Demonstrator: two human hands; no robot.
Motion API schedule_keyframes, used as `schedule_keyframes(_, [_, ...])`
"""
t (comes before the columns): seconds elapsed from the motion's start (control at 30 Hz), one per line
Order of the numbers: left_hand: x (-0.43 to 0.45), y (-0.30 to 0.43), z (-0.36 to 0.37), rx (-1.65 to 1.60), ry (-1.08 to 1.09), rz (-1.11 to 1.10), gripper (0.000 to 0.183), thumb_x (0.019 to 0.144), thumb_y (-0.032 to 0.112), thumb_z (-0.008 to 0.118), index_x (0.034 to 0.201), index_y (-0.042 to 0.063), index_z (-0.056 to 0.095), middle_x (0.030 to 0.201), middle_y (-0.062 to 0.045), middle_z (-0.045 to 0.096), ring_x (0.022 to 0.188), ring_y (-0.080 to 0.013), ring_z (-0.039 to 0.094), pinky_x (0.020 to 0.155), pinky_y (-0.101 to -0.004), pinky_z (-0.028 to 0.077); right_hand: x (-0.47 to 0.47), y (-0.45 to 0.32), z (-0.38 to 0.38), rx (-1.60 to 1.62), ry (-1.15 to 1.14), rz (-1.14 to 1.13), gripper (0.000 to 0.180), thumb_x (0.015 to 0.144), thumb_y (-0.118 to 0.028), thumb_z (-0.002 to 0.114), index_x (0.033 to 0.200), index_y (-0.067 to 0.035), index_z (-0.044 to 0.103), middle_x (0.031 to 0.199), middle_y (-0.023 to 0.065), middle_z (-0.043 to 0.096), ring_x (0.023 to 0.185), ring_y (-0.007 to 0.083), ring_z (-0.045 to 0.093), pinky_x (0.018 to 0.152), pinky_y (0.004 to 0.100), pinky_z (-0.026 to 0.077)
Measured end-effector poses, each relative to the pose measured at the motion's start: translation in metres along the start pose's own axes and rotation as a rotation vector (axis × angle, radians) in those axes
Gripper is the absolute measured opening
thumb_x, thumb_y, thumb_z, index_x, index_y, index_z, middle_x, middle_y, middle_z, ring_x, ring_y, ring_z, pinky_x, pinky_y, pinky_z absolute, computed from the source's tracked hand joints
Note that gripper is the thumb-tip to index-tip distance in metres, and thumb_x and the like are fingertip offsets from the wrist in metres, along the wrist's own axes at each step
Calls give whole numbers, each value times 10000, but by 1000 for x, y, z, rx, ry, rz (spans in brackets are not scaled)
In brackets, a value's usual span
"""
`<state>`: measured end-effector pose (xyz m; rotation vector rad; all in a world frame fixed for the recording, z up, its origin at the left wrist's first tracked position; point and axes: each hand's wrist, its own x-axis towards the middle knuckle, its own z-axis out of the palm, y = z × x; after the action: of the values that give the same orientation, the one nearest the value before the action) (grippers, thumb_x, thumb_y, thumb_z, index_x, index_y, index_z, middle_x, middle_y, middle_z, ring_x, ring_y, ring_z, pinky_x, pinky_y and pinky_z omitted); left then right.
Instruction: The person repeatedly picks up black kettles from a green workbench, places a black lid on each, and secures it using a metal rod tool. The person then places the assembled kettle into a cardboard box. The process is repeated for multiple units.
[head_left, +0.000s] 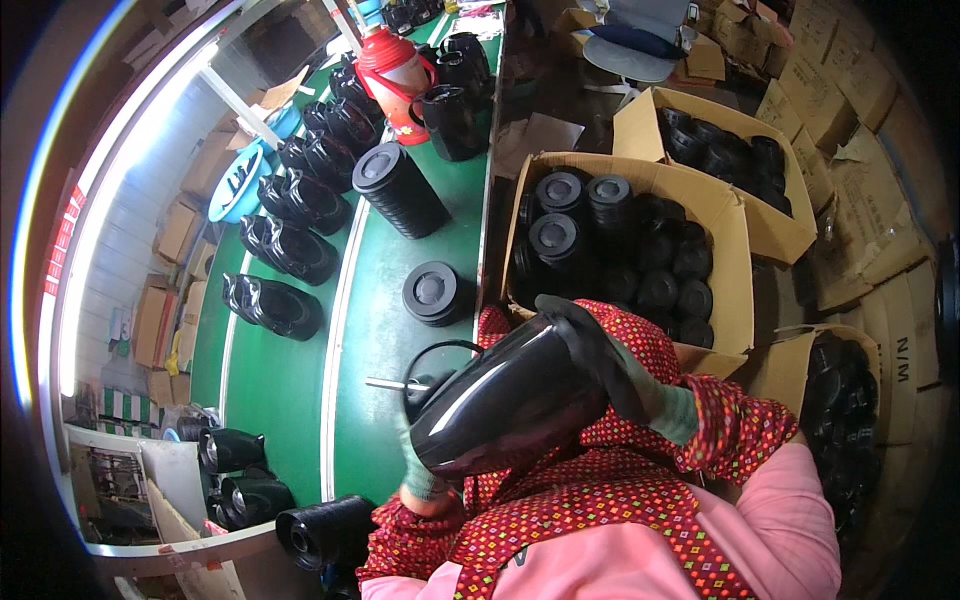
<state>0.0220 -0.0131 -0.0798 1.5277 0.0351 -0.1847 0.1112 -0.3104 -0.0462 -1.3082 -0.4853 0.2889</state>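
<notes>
A glossy black vessel body (510, 405), like the shell of a vacuum jug, lies tilted across my lap at the edge of the green bench. My right hand (600, 360), in a dark-palmed work glove, is spread over its upper right end and grips it. My left hand (417, 461), gloved too, supports the lower left end; its fingers are mostly hidden behind the shell. Beyond that end show a thin black loop (409, 367) and a pale metal rod (382, 384). Further along the bench stand a short stack of black ribbed lids (431, 292) and a taller stack (401, 187).
Rows of glossy black jug parts (289, 247) line the green bench (285, 390). A red thermos flask (394, 82) stands at the far end. Cartons of black parts (739, 270) sit to my right. At lower left is a black ribbed stack (322, 529).
</notes>
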Motion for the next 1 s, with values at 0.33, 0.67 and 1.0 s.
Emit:
schedule_keyframes(0.33, [19,26,23,-53,-148,-46,658,913,107,799,1500,19,517,1484,-150,602,1339,-257,599,1159,-413,468,-3,-36,5,-460,-230,-643,682,1139,-495,378,1609,-1,373,1639,108,427,1497,217,412,1257,349,294])
schedule_keyframes(0.67, [17,69,6,-415,36,105,690,1091,488,396,1421,-92,576,1379,-220,664,1246,-328,669,1101,-415,516,-10,23,12,313,170,-90,691,1138,-498,372,1623,-6,347,1635,110,438,1472,233,446,1249,364,315])
schedule_keyframes(1.0, [12,37,4,-188,36,-1,470,912,103,751,1345,-49,649,1309,-168,710,1168,-253,700,1042,-401,550,-22,2,4,554,209,390,784,1099,-592,414,1604,6,387,1617,138,457,1459,253,454,1248,364,305])
